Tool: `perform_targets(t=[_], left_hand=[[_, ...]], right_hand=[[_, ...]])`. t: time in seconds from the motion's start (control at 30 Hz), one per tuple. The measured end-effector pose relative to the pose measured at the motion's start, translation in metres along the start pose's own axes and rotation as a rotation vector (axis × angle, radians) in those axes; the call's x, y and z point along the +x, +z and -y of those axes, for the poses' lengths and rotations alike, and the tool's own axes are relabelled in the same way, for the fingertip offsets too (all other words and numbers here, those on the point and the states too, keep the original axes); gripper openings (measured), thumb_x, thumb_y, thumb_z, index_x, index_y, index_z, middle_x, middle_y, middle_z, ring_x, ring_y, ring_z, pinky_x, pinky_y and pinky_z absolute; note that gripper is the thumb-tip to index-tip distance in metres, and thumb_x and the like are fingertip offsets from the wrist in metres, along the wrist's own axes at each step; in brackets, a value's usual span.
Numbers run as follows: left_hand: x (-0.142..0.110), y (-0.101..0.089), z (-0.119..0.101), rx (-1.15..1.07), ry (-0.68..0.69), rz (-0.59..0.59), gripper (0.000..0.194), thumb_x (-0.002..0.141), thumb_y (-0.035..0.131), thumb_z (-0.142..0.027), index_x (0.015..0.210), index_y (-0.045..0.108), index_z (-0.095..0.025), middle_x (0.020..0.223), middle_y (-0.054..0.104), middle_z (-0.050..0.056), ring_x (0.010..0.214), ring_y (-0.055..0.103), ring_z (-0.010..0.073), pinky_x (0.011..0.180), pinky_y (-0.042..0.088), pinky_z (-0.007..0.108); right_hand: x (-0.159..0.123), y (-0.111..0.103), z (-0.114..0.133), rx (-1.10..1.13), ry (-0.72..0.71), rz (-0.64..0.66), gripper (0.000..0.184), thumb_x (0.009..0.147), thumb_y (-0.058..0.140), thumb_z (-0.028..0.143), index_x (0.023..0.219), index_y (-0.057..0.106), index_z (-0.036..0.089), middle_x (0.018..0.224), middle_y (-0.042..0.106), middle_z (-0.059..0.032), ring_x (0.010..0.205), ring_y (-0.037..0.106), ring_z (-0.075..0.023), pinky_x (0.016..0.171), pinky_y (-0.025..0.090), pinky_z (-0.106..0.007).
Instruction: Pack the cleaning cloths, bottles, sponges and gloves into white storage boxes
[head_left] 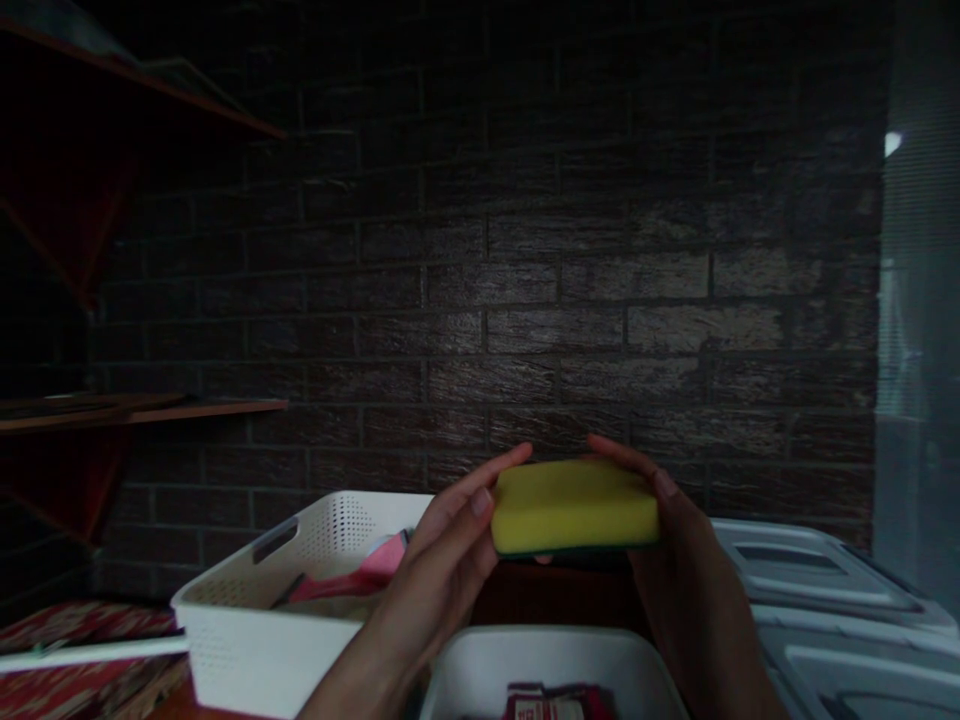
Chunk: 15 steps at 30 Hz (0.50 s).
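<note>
Both my hands hold a yellow sponge point(574, 503) with a dark green underside in front of me, level and flat. My left hand point(450, 550) grips its left end with the fingers curled along the edge. On the sponge's right end my right hand point(667, 540) has its thumb on top. The sponge hovers above a white bin point(480, 660) near the bottom edge, with a red packet point(555, 703) inside.
A white perforated basket point(247, 640) at the left holds a pink item point(375, 570). Grey plastic lids point(825, 590) lie at the right. A dark brick wall stands behind, wooden shelves point(142, 410) at the left. A red patterned cloth point(75, 660) lies at the bottom left.
</note>
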<state>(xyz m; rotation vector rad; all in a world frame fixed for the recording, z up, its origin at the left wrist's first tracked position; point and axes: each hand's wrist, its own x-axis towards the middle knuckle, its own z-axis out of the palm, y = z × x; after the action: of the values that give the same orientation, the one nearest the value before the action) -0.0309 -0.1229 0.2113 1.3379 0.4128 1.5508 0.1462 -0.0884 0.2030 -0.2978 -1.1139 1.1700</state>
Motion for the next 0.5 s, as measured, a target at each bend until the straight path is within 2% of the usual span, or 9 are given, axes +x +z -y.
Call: perform_targets(t=[0.1,0.27,0.4,0.5], left_hand=[[0.0008,0.0004,-0.001,-0.022,-0.028,-0.042,0.041,0.097,0.061,-0.033,0.135,0.065,-0.018,0.131,0.068,0.015,0.105,0.068,0.0254,0.077,0.062,0.032],[0.0029,0.0032,-0.003,-0.072,-0.034,-0.122,0.038,0.098,0.061,-0.029,0.132,0.067,-0.011,0.128,0.07,0.016,0.122,0.064,0.0256,0.101,0.054,0.028],[0.0042,0.0052,-0.0018,-0.089,-0.052,-0.169,0.037,0.098,0.062,-0.03,0.128,0.069,-0.011,0.125,0.072,0.016,0.116,0.068,0.0237,0.098,0.056,0.026],[0.0043,0.0053,0.0013,-0.102,-0.016,-0.195,0.036,0.097,0.064,-0.032,0.126,0.071,-0.012,0.125,0.072,0.015,0.113,0.069,0.0219,0.093,0.057,0.023]], right_hand=[[0.0006,0.0024,0.0,-0.036,-0.029,-0.025,0.041,0.094,0.056,0.057,0.114,0.077,0.028,0.119,0.073,-0.008,0.106,0.067,-0.0291,0.089,0.052,-0.04],[-0.0038,0.0084,0.0043,-0.056,-0.044,-0.036,0.042,0.096,0.055,0.055,0.121,0.075,0.028,0.122,0.073,-0.0093,0.106,0.069,-0.0298,0.092,0.052,-0.043],[-0.0061,0.0105,0.0059,-0.068,-0.008,-0.07,0.043,0.095,0.057,0.057,0.121,0.075,0.028,0.122,0.073,-0.0095,0.107,0.069,-0.0293,0.094,0.052,-0.042],[-0.0037,0.0094,0.0045,-0.065,0.003,-0.083,0.045,0.093,0.058,0.058,0.121,0.075,0.026,0.122,0.073,-0.0104,0.109,0.068,-0.0303,0.096,0.051,-0.044]])
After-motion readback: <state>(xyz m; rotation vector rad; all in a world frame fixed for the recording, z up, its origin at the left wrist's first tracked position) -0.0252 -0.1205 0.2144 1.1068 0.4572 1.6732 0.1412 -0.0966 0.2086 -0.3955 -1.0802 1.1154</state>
